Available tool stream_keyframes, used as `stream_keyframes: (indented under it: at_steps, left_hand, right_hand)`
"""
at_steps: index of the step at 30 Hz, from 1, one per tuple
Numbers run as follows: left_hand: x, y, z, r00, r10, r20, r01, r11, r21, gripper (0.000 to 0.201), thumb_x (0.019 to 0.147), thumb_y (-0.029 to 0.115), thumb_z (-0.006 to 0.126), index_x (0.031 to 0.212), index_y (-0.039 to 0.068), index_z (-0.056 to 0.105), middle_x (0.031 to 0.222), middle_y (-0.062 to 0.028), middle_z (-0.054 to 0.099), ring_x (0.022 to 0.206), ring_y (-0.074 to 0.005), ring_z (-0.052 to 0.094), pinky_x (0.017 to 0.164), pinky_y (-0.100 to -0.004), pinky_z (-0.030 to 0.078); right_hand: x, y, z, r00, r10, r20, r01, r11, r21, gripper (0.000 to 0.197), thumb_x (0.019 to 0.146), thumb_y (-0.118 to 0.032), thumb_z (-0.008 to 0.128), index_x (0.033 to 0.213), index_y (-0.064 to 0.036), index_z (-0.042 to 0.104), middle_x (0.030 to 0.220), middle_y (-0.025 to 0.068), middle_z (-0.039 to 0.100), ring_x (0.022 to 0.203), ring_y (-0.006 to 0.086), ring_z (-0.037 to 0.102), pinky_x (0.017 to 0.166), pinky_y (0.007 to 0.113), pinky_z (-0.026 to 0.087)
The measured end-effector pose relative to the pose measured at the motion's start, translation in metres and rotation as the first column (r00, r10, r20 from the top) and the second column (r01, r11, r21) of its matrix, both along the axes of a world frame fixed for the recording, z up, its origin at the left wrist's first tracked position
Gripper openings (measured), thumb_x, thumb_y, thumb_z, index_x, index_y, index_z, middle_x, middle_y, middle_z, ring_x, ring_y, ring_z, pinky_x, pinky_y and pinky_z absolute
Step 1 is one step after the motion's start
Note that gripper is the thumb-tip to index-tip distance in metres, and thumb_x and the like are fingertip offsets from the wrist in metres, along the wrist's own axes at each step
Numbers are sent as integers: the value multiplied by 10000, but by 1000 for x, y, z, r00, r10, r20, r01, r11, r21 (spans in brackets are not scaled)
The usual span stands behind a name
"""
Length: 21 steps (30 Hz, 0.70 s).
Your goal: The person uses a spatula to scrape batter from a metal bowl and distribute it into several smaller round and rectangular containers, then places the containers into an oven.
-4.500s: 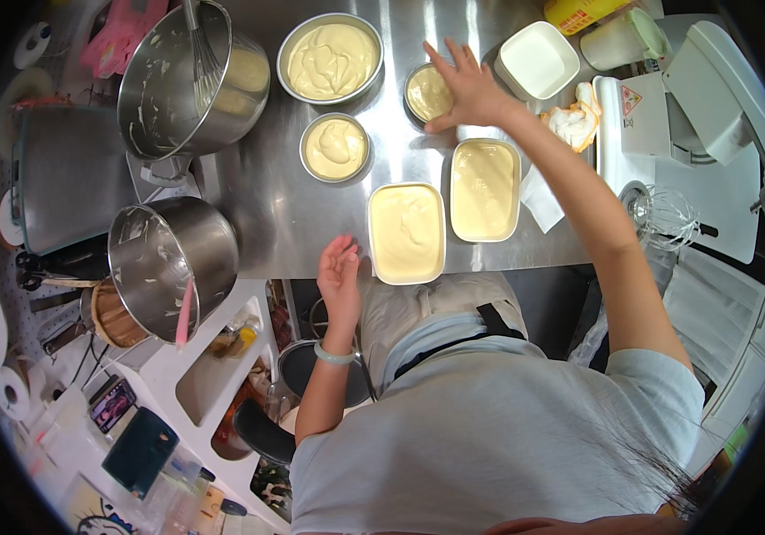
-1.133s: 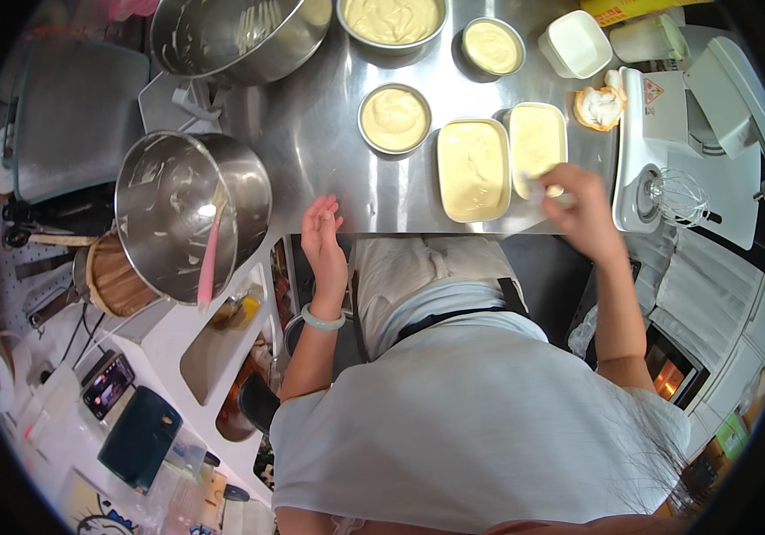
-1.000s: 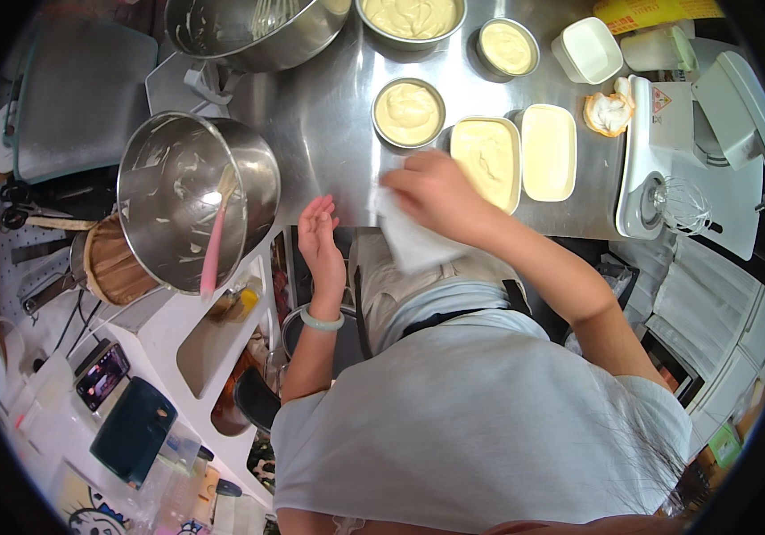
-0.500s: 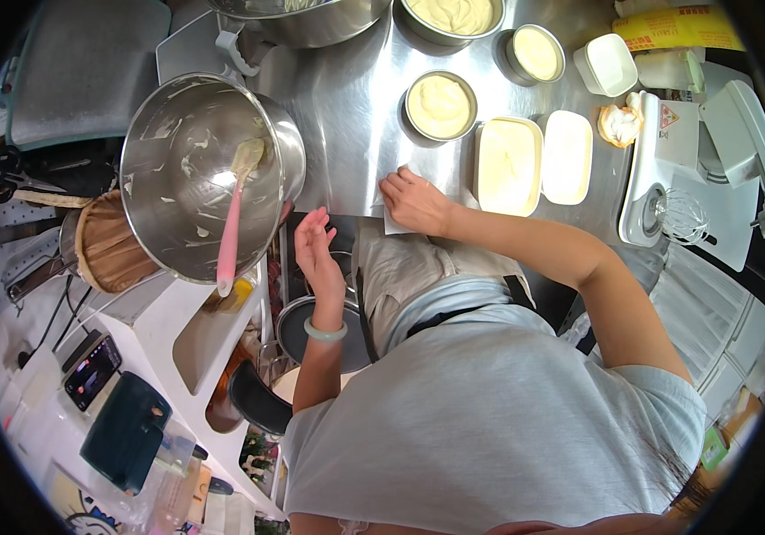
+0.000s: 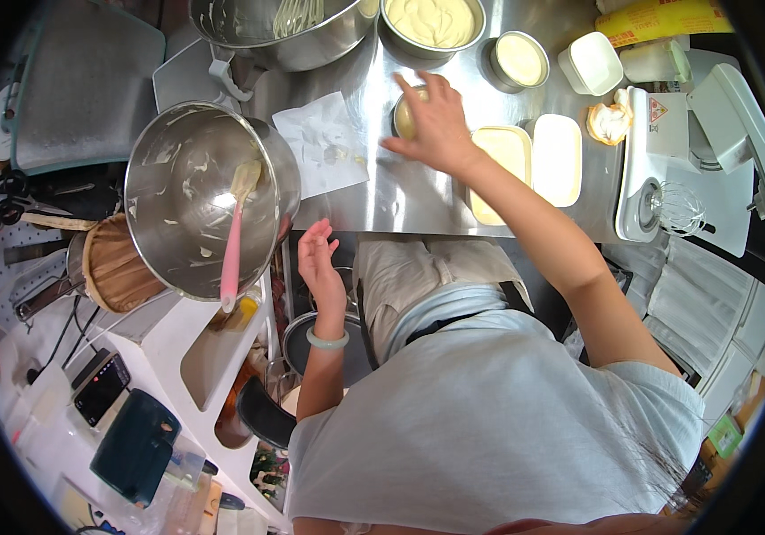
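Over a small round metal tin of pale batter (image 5: 407, 114), my right hand (image 5: 440, 125) spreads its fingers. It covers the tin's right side; whether the fingers touch the rim, I cannot tell. My left hand (image 5: 318, 259), with a pale green bangle (image 5: 327, 339) on its wrist, hangs by the table's front edge, fingers loosely apart and holding nothing. A creased white paper sheet (image 5: 315, 134) lies left of the tin. Beside the sheet, a large steel mixing bowl (image 5: 164, 196) smeared with batter holds a pink-handled spatula (image 5: 234, 241).
Behind stand a larger round tin (image 5: 436, 22) and a small tin (image 5: 520, 58), both with batter. Two rectangular containers, one yellow-rimmed (image 5: 503, 147) and one white (image 5: 558, 160), sit to the right. Farther right is a white scale (image 5: 636, 205). Another bowl (image 5: 298, 45) with a whisk stands at back left.
My right hand has moved from the table's front edge up to the round tin. The white paper sheet now lies flat on the table at left. My left hand has hardly moved.
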<state>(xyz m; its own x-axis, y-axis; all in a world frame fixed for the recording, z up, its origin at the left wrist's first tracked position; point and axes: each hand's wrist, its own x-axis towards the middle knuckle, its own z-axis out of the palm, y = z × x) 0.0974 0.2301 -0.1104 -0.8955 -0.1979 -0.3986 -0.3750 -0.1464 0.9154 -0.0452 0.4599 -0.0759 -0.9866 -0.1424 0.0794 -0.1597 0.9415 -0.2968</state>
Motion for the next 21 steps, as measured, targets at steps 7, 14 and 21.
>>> stream_keyframes:
  at_steps: [7,14,21]
  left_hand:
    - [-19,26,14,994,-104,-35,104,995,4,322,947,229,444,1170,-2,475,1173,-131,536,1069,-193,516,876,-316,428]
    - [-22,32,19,995,-101,5,101,995,-18,332,943,230,446,1170,-11,472,1177,-137,532,1071,-198,514,874,-319,432]
    - [-20,36,13,995,-98,7,98,995,-4,336,945,228,447,1180,-11,469,1180,-133,532,1069,-195,514,870,-312,434]
  right_hand:
    - [16,10,-18,937,108,332,-132,990,49,1150,482,-360,794,1429,-157,174,1282,281,336,1105,417,410,907,463,405]
    - [12,23,1,925,242,294,-254,967,5,1164,472,-290,807,1434,-180,162,1265,259,340,1072,388,416,903,439,378]
    - [-5,61,44,890,372,265,-381,925,-19,1147,528,-397,830,1436,-205,157,1449,245,149,1336,458,118,1058,554,192]
